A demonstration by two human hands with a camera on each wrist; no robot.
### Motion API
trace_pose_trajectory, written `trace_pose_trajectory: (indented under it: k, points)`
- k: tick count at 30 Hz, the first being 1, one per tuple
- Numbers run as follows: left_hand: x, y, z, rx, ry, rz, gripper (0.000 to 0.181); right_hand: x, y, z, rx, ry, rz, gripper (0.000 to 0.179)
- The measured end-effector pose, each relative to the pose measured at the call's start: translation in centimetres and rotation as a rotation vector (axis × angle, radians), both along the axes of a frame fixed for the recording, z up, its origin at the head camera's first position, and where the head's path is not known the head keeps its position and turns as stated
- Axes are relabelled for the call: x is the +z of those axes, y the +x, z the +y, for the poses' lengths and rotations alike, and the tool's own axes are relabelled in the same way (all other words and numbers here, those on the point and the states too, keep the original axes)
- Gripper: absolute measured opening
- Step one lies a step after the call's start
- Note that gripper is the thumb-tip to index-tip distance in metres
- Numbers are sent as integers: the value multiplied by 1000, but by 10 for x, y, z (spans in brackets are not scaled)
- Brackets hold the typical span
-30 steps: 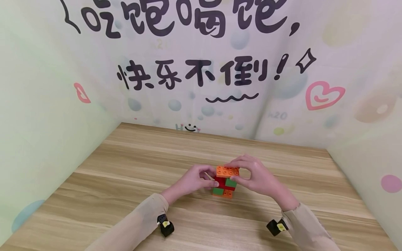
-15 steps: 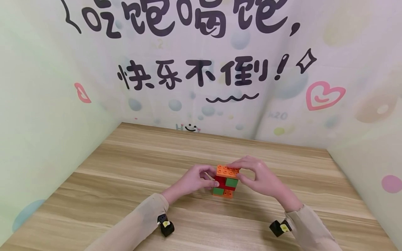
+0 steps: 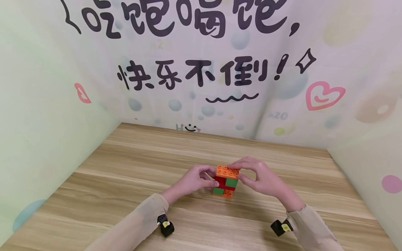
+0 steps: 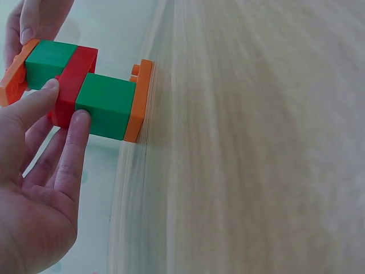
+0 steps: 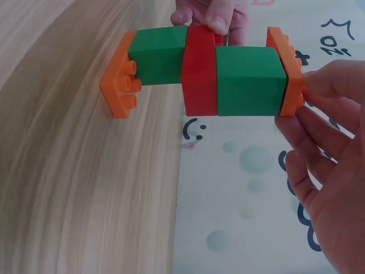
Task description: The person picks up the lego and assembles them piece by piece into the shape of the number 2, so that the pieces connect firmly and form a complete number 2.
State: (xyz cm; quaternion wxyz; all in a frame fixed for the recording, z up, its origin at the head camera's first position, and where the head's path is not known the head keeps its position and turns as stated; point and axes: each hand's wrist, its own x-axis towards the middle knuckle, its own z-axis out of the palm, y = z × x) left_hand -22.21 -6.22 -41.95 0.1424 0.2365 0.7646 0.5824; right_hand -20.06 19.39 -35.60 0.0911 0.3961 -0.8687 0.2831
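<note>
A small tower of toy building bricks stands on the wooden table. At its foot is an orange plate (image 4: 140,105). Above that come a green brick (image 4: 108,107) set to the left, a red brick (image 3: 220,182), a second green brick (image 3: 231,183) set to the right, and an orange top plate (image 3: 226,171). My left hand (image 3: 192,180) pinches the red brick from the left, thumb in front. My right hand (image 3: 260,177) holds the top plate's right end between thumb and fingers. In the right wrist view the top plate (image 5: 285,71) lies against the second green brick.
The wooden table (image 3: 141,153) spreads around the tower. A white printed cloth (image 3: 188,104) with black lettering hangs behind its back edge, and pale side walls stand left and right. A small black camera (image 3: 167,228) is strapped at each wrist.
My right hand has shifted slightly right, its thumb moving from the front to the right corner of the top plate. My left hand and the tower look almost unmoved.
</note>
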Motion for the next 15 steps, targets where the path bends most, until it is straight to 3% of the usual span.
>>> trace_pose_trajectory:
  k: [15]
  points:
    - [0,2,1,5,5,3,27,3,4,-1,-35,41,-9,35]
